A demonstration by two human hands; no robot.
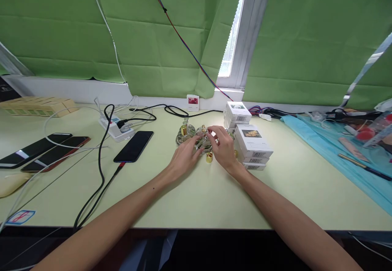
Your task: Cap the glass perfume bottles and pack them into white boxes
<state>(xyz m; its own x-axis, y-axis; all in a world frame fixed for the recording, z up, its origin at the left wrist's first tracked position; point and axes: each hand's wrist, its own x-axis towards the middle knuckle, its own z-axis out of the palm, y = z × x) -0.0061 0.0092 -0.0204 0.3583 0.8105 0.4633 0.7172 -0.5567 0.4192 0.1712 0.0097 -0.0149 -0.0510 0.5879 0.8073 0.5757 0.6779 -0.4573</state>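
Several small glass bottles [190, 131] stand close together near the middle of the table, some with gold tops. My left hand [185, 156] rests against the front left of the bottles, its fingers curved around one. At their right side is my right hand [223, 145], thumb and index finger pinched at a small dark red thing too small to name. A loose gold cap [209, 157] lies on the table between my hands. Just right of my right hand are stacked white boxes [253, 140], with a shorter stack of boxes [237, 113] behind.
To the left lie a black phone [134, 146], a power strip [115, 128] with cables, and two more phones. Yellow boxes [39, 106] sit at the back left. A small white box [192, 103] stands by the wall. Blue plastic sheeting [343, 152] covers the right side.
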